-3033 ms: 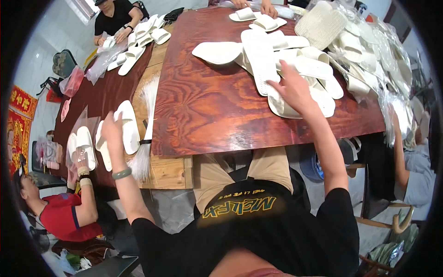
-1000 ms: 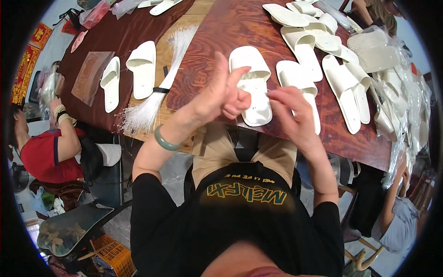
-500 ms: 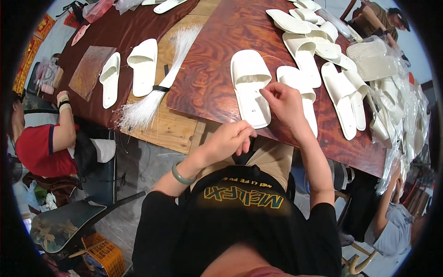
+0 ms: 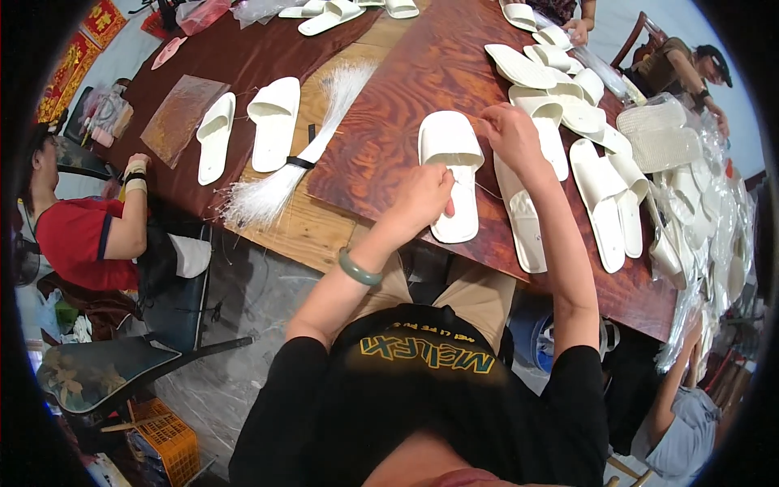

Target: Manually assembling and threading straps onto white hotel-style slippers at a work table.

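A white slipper point(image 4: 453, 213) lies toe-away on the dark red wooden table point(image 4: 389, 122), right in front of me. My left hand point(image 4: 422, 197), with a green bangle on the wrist, rests on the slipper's sole just below the strap, fingertips pinched together. A thin pale strand point(image 4: 487, 191) seems to run from that pinch to the right. My right hand point(image 4: 511, 134) is curled over the strap's far right corner and grips it. A second white slipper point(image 4: 523, 219) lies beside the first, under my right forearm.
A tied bundle of clear fibres point(image 4: 296, 158) lies left of the slipper, then two more slippers point(image 4: 274, 122) and a plastic sheet point(image 4: 180, 118). Several slippers and clear bags point(image 4: 690, 203) crowd the right. A person in red point(image 4: 81, 235) sits left; others sit far right.
My left hand has come up from my lap onto the slipper's sole. My right hand has stayed at the strap. The view has tilted slightly toward the table.
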Demonstrator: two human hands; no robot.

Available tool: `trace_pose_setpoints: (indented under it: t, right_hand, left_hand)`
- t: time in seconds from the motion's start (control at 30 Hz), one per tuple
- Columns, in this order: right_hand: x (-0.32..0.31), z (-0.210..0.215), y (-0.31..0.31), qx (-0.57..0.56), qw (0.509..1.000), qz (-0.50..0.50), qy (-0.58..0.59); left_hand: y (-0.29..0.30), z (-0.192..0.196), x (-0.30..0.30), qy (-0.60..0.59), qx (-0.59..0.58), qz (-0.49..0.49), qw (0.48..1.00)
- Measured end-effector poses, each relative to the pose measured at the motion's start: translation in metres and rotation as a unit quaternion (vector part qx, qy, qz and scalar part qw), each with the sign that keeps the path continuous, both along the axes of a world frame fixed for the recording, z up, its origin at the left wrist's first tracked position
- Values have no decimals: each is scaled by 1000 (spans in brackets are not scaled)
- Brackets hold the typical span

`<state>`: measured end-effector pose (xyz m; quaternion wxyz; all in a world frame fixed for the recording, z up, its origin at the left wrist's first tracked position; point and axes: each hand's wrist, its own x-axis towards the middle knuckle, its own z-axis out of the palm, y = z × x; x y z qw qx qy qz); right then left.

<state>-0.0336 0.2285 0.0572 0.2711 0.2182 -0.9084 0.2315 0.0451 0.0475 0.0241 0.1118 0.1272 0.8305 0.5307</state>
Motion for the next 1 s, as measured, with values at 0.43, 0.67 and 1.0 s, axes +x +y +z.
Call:
trace_pose_setpoints:
  t: [0.43, 0.67, 1.0]
  right_hand:
    - [-22, 5, -19, -66, 997, 10, -32]
    - [116, 0, -23, 315, 882, 350, 35]
    - [111, -31, -36, 295, 902, 281, 142]
  left_hand:
    - [16, -11, -12, 105, -71, 102, 987]
    - [10, -10, -23, -75, 90, 57, 991]
    - [11, -16, -24, -219, 249, 52, 942]
